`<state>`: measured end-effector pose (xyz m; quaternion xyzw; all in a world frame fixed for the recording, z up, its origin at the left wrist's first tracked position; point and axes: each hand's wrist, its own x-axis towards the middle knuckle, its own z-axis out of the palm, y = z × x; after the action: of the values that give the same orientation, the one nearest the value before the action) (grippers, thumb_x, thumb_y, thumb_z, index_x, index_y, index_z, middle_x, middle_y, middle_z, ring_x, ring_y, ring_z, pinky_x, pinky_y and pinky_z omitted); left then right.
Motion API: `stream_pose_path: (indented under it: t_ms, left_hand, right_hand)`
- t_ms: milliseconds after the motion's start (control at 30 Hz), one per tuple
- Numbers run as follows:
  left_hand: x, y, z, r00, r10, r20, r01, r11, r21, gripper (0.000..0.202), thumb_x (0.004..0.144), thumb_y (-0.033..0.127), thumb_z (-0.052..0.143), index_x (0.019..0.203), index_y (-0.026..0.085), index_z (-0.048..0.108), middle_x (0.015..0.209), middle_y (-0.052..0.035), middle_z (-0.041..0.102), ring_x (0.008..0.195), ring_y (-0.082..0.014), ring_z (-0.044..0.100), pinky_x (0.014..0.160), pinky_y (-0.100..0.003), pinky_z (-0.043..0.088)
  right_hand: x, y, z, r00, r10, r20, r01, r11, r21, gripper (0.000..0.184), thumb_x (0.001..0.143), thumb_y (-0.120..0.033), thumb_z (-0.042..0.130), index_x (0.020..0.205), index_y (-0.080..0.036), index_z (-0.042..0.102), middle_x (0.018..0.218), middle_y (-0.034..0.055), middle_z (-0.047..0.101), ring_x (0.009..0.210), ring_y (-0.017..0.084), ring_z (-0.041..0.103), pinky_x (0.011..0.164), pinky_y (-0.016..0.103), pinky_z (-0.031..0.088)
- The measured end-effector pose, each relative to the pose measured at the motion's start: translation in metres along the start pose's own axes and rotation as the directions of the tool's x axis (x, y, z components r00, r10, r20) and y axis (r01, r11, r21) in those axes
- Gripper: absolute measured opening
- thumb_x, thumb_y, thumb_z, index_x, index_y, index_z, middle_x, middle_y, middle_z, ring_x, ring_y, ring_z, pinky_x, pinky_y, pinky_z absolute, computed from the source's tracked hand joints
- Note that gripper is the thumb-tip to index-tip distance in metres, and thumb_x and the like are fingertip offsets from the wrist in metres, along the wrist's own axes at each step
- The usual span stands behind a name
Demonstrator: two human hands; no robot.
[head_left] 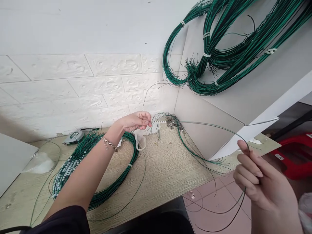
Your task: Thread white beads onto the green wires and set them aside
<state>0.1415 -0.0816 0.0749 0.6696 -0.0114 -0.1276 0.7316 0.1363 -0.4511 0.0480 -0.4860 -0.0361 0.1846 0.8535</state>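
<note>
Head view: the left hand (137, 121) pinched thin wire strands (207, 123) by its fingertips; they stretched to the right hand (262, 182), fingers curled around them. A coil (114, 185) below the left fingers and hanging bundles (224, 81) above the right were tied; these strands seemingly weren't yet.

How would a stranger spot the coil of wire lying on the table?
Find the wooden table below the white brick wall. Beneath the left forearm lies a green wire coil with white bits along its left side. It rests on the tabletop; the other big coils are up by the grey panel.
</note>
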Motion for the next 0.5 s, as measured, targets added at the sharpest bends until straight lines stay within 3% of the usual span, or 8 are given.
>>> stream_pose_path:
  t_ms: [100,200,400,500]
  left_hand:
    - [0.004,-0.002,-0.004,0.997,-0.064,0.044,0.061,0.996,0.064,0.012,0.054,0.011,0.071,0.064,0.010,0.064,0.064,-0.0053,0.062,0.048,-0.0057,0.053,0.040,-0.012,0.040]
    - [0.009,-0.005,-0.008,0.991,-0.132,0.009,0.130,0.985,0.113,0.013,0.057,0.010,0.070,0.070,0.010,0.067,0.066,-0.0058,0.063,0.051,-0.0067,0.055,0.042,-0.011,0.042]
    - [0.036,-0.023,-0.010,0.987,-0.074,-0.140,0.080,0.996,0.037,0.024,0.065,0.009,0.064,0.088,0.014,0.066,0.098,-0.0069,0.062,0.064,-0.0055,0.058,0.057,-0.012,0.048]
    - [0.054,-0.038,-0.009,0.976,-0.036,-0.216,0.041,0.999,0.018,0.027,0.068,0.007,0.060,0.093,0.013,0.063,0.110,-0.0087,0.057,0.069,-0.0058,0.058,0.069,-0.017,0.049]
  right_hand:
    - [0.011,0.004,0.012,0.999,0.017,0.041,-0.018,0.999,0.037,0.020,0.081,-0.031,0.046,0.099,-0.030,0.054,0.052,-0.0059,0.006,0.040,0.007,-0.001,0.031,0.023,0.000]
    - [0.025,0.006,0.028,0.996,0.030,0.083,-0.033,0.999,0.042,0.016,0.081,-0.030,0.046,0.095,-0.029,0.053,0.052,-0.0061,0.008,0.040,0.006,0.000,0.030,0.020,0.003]
    - [0.056,0.012,0.064,0.986,0.068,0.153,-0.065,0.998,-0.028,0.018,0.078,-0.027,0.047,0.096,-0.024,0.050,0.050,-0.0075,0.019,0.037,0.005,0.007,0.028,0.014,0.015]
    - [0.066,0.015,0.072,0.979,0.096,0.178,-0.092,0.995,-0.030,0.024,0.076,-0.024,0.048,0.100,-0.022,0.049,0.051,-0.0075,0.024,0.036,0.004,0.012,0.028,0.014,0.017]
